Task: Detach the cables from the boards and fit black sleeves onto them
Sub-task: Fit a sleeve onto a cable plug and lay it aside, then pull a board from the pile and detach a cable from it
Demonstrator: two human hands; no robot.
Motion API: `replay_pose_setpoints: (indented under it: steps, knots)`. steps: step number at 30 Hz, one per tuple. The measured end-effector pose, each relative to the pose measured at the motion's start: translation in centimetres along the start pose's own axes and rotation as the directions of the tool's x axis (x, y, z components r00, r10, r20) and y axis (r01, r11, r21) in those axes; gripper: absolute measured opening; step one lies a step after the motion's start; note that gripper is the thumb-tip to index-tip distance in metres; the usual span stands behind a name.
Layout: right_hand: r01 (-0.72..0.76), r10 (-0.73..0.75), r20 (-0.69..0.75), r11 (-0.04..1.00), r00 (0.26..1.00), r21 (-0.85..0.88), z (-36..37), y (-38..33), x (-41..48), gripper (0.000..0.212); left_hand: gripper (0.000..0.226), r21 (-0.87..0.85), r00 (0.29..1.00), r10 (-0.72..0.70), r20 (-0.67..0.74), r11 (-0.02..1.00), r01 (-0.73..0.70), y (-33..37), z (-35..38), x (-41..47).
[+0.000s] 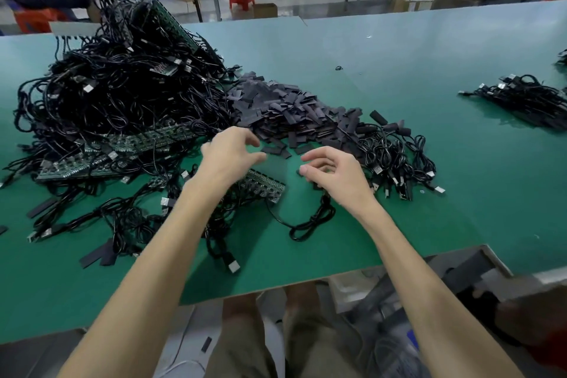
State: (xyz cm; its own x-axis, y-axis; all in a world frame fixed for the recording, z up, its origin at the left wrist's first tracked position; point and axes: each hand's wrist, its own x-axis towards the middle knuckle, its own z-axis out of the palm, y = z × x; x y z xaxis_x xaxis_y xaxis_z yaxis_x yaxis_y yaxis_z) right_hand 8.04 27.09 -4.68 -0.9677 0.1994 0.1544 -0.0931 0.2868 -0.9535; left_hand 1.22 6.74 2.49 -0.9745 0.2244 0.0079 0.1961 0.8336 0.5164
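My left hand hovers over the green table with fingers loosely curled and nothing in them. My right hand is beside it, thumb and forefinger apart. Its lower fingers curl over the end of a black cable that loops on the table below the wrist. A small green board with cables attached lies between the hands. Just beyond my fingertips sits a pile of flat black sleeves.
A big heap of tangled cables and boards fills the left. Cables with sleeves on them lie right of my right hand, and another bundle lies at the far right. Loose sleeves lie near the front edge.
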Motion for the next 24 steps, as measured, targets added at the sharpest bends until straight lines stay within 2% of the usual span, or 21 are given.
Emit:
replay_pose_setpoints:
  steps: [4,6,8,11,14,16,19,24]
  knots:
    - [0.014,-0.014,0.029,0.999,0.999,-0.029,0.0,-0.2,-0.1,0.013,0.047,0.101,0.993,-0.117,0.003,0.988,0.116,-2.1,-1.0,-0.6]
    - [0.02,-0.019,0.034,0.999,0.999,-0.035,-0.1,-0.2,-0.2,0.012,0.048,0.159,0.991,-0.132,-0.011,0.978,0.132,-2.6,-0.8,-0.9]
    - [0.024,-0.022,0.041,0.999,0.999,-0.042,-0.1,-0.2,-0.1,0.011,0.044,0.144,0.988,-0.146,-0.051,0.978,0.152,-2.9,-0.5,-1.0]
    - [0.028,-0.026,0.048,0.999,0.999,-0.043,-0.2,-0.1,-0.1,0.01,0.038,0.01,0.983,-0.162,-0.092,0.987,0.163,-3.5,0.0,-0.9]
    - [0.042,-0.039,0.063,0.998,0.997,-0.04,-0.1,-0.1,-0.1,0.01,0.024,-0.236,0.992,-0.104,-0.073,0.968,0.084,-3.2,0.6,-1.1]
    - [0.053,-0.05,0.08,0.998,0.996,-0.032,0.0,-0.3,0.0,0.012,0.021,-0.335,0.995,-0.047,-0.088,0.942,0.015,-2.4,1.1,-1.3]
    - [0.076,-0.074,0.107,0.997,0.991,-0.014,-0.1,-0.4,0.0,0.016,0.022,-0.378,0.991,0.027,-0.127,0.923,-0.074,-1.3,2.5,-1.5]
    - [0.061,-0.066,0.159,0.997,0.985,0.04,-0.2,-0.4,0.0,0.019,0.022,-0.41,0.989,0.038,-0.143,0.907,-0.094,-0.5,4.5,-0.8]
